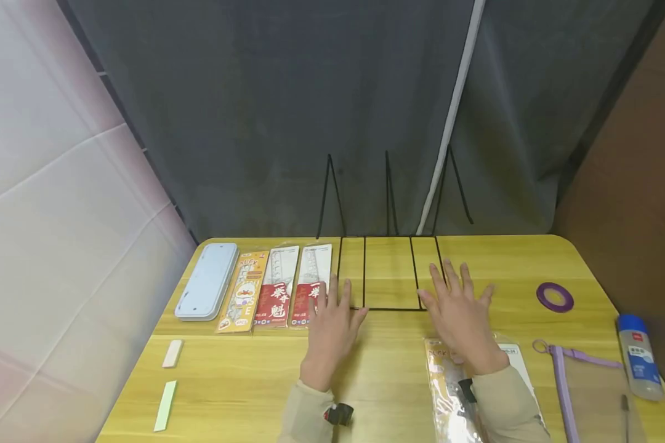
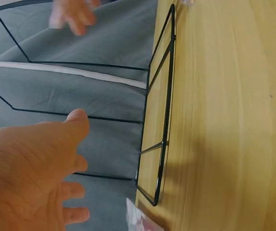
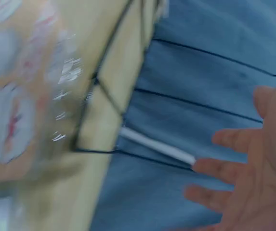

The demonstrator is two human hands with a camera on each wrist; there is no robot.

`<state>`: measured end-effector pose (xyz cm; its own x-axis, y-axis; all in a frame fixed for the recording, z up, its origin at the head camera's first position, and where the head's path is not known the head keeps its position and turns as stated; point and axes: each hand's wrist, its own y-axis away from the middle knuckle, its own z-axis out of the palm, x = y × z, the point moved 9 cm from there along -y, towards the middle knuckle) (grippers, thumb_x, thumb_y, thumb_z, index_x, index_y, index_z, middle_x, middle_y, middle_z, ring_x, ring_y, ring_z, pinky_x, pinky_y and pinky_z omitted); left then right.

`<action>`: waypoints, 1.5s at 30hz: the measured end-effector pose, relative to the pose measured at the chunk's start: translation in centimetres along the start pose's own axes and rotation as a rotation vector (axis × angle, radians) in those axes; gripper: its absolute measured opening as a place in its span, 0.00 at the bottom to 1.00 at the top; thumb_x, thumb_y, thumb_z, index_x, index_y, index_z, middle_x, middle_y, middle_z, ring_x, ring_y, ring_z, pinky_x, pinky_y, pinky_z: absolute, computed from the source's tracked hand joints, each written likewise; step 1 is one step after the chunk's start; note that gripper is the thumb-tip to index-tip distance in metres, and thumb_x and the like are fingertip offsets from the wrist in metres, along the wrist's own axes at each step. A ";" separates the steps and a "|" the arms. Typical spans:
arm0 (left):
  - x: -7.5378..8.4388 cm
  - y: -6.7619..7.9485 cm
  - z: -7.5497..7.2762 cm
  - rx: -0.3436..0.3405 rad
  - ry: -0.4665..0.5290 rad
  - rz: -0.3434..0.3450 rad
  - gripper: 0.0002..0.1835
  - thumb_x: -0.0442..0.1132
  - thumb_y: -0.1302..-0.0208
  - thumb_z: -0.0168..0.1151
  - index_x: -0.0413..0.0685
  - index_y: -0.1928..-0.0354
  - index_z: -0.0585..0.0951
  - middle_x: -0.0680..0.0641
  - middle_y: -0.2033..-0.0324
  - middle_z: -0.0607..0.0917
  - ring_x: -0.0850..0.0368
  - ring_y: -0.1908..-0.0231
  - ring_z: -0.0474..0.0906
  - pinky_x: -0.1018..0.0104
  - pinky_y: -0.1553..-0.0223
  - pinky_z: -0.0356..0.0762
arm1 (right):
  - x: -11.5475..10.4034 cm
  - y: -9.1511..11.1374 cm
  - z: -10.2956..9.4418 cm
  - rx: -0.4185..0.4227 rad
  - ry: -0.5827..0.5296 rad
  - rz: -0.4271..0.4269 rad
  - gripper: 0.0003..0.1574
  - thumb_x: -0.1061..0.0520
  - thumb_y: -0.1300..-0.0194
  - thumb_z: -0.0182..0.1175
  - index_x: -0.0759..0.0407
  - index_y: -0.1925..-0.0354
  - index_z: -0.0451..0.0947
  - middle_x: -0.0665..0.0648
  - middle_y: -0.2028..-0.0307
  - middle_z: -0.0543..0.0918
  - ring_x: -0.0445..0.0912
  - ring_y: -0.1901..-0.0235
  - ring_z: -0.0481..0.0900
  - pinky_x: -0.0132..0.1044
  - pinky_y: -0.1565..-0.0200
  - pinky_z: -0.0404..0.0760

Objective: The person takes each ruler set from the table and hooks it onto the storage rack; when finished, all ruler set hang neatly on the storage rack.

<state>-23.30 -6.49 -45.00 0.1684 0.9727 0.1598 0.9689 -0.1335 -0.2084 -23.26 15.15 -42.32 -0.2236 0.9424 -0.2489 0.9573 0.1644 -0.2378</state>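
Observation:
A black wire rack (image 1: 393, 309) with three upright prongs stands at the table's back edge. My left hand (image 1: 330, 329), fingers spread, is by its front left corner, close to a red-and-white ruler packet (image 1: 305, 307). Fingers also apart, my right hand (image 1: 462, 317) hovers by the front right corner. Below that hand and forearm lie an orange duck-print packet (image 1: 440, 375), partly covered, and a white packet (image 1: 515, 354). In the left wrist view the left hand (image 2: 32, 168) holds nothing. The right wrist view is blurred; there the right hand (image 3: 253, 163) has empty fingers.
Left of the rack lie another red-and-white packet (image 1: 277, 304), an orange duck packet (image 1: 245, 295) and a pale-blue case (image 1: 207, 280). An eraser (image 1: 172, 354) and green strip (image 1: 165, 406) are nearer. Rightward are purple tape (image 1: 568, 301), a mesh pouch (image 1: 560, 381) and a glue bottle (image 1: 640, 363).

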 end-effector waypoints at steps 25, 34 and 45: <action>-7.9 1.4 0.5 0.153 0.153 -0.334 0.29 0.55 0.36 0.55 0.41 0.40 0.72 0.32 0.43 0.71 0.35 0.48 0.66 0.45 0.54 0.67 | 7.8 -0.6 6.1 -0.232 -0.164 0.037 0.40 0.44 0.40 0.60 0.63 0.36 0.64 0.75 0.37 0.60 0.76 0.45 0.61 0.65 0.50 0.68; -9.8 1.8 2.1 0.186 0.024 -0.477 0.32 0.58 0.40 0.58 0.37 0.46 0.75 0.35 0.60 0.72 0.40 0.62 0.66 0.51 0.64 0.64 | 7.6 -0.9 6.0 -0.181 -0.143 0.029 0.35 0.45 0.40 0.61 0.63 0.40 0.69 0.75 0.41 0.66 0.74 0.47 0.66 0.61 0.53 0.72; -9.9 1.8 2.8 0.132 -0.044 -0.519 0.42 0.63 0.41 0.56 0.32 0.41 0.69 0.34 0.61 0.71 0.41 0.63 0.67 0.54 0.66 0.64 | 7.9 -1.1 5.7 -0.141 -0.131 0.038 0.34 0.44 0.43 0.63 0.64 0.45 0.74 0.75 0.44 0.69 0.73 0.57 0.73 0.51 0.70 0.80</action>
<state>-23.74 -15.78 -49.68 -0.3370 0.9119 0.2344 0.8913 0.3892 -0.2326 -27.10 20.72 -49.35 -0.1995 0.9042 -0.3775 0.9797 0.1771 -0.0938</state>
